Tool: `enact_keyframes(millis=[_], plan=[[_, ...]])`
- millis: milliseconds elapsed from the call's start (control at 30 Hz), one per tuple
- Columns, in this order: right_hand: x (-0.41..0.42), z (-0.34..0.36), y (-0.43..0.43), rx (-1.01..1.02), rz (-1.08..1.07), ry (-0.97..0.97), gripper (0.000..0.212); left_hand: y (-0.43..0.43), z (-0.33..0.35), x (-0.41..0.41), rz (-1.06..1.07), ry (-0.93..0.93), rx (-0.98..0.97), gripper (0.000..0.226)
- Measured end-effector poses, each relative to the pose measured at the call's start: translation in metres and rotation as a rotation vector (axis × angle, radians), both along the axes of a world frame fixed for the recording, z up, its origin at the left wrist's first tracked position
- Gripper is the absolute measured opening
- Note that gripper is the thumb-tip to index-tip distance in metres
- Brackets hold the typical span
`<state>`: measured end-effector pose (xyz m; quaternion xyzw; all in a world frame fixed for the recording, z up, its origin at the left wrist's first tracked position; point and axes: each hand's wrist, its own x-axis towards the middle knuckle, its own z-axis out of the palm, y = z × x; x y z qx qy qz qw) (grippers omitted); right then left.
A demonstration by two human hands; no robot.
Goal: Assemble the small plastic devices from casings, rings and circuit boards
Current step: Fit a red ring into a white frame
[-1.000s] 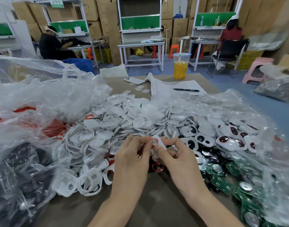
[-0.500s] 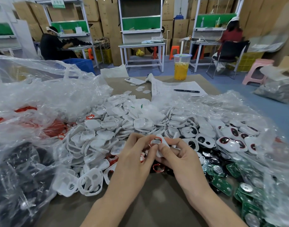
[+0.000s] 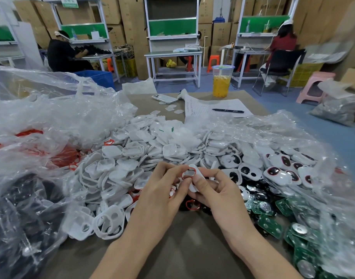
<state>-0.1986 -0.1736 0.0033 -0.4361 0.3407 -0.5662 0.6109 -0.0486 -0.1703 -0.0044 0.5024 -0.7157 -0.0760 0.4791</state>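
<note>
Now held: white casing [image 3: 193, 187], up off the table [image 3: 172, 250], between both hands, just in front of the parts heap.
Ring: red ring [image 3: 192, 168] sits round the oval opening at the casing's upper end.
Left hand [image 3: 162, 192]: fingers curled, thumb and forefinger pinch the ring's left side against the casing; a small red-and-white bit shows under the palm, cannot tell what it is.
Right hand [image 3: 219, 195]: thumb lies flat on the casing's face, other fingers curl behind it, clamped on the casing.
Under the hands: loose red ring [image 3: 189, 206] lying on the table.
Centre heap: white casing pile [image 3: 132, 158], shells and open frames mixed, spreading from the middle of the table toward the left.
Right heap: white pieces with dark openings [image 3: 281, 174] on clear plastic, some rimmed in red.
Near right: green circuit boards [image 3: 273, 222], each with a round metal disc, partly under plastic.
Left: clear plastic bags [image 3: 42, 117]; bagged red rings [image 3: 66, 156] show through one, black parts [image 3: 21, 208] through another nearer the camera.
Far end of table: phone [image 3: 164, 99] face down, paper sheet [image 3: 208, 107] with a pen [image 3: 228, 110] on it, cup of orange drink [image 3: 222, 81].
Background: two seated people [image 3: 62, 53] at separate workbenches, cardboard boxes stacked behind them.
</note>
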Motion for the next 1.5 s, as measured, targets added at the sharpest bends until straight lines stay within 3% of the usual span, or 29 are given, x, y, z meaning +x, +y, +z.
enact_keyframes(millis=[400, 633, 733, 833, 933, 1133, 1233, 1500], plan=[[-0.002, 0.0, -0.001, 0.018, -0.023, 0.019, 0.031, 0.003, 0.003, -0.008, 0.048, 0.109, 0.009, 0.022], [-0.002, 0.0, -0.003, 0.057, -0.019, 0.024, 0.014, 0.002, 0.007, -0.011, 0.03, 0.231, 0.113, 0.036], [-0.004, 0.0, -0.004, 0.089, -0.021, 0.003, 0.027, 0.001, 0.008, -0.01, 0.006, 0.29, 0.155, 0.032], [-0.006, 0.002, -0.005, 0.117, 0.005, -0.047, 0.041, 0.001, 0.01, -0.011, -0.062, 0.399, 0.23, 0.034], [-0.007, 0.005, -0.005, 0.148, 0.025, -0.111, 0.049, 0.001, 0.012, -0.008, -0.165, 0.559, 0.335, 0.017], [-0.008, 0.006, -0.004, 0.19, 0.097, -0.211, 0.032, 0.003, 0.012, -0.004, -0.278, 0.751, 0.5, 0.032], [-0.009, 0.006, -0.005, 0.197, 0.124, -0.202, 0.024, 0.005, 0.015, -0.004, -0.288, 0.776, 0.517, 0.034], [-0.012, 0.009, -0.007, 0.173, 0.196, -0.114, 0.037, 0.007, 0.025, 0.001, -0.274, 0.67, 0.523, 0.029]])
